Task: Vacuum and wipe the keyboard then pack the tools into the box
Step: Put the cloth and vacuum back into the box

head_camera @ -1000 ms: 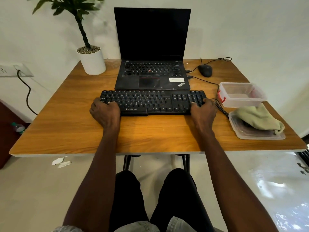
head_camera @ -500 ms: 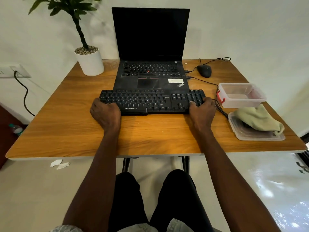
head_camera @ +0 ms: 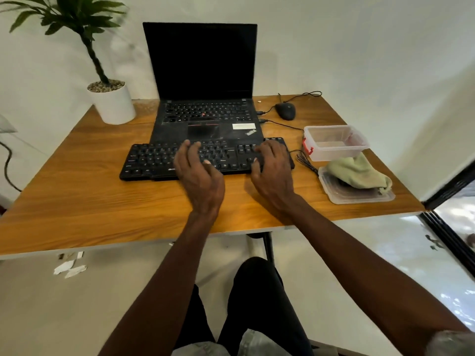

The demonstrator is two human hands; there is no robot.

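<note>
Keyboard-wise, your black full-size plastic keyboard (head_camera: 180, 160) sits on the wooden table (head_camera: 77, 201), its back edge touching the open black laptop (head_camera: 205, 98). Your left hand (head_camera: 200, 176) hovers over the middle keys, fingers spread, holding nothing. Your right hand (head_camera: 273, 170) rests on the right end, grip loosely curled over the edge. Just right: clear plastic box (head_camera: 334, 143), pale green cloth (head_camera: 359, 173) on its flat lid (head_camera: 359, 197).
</note>
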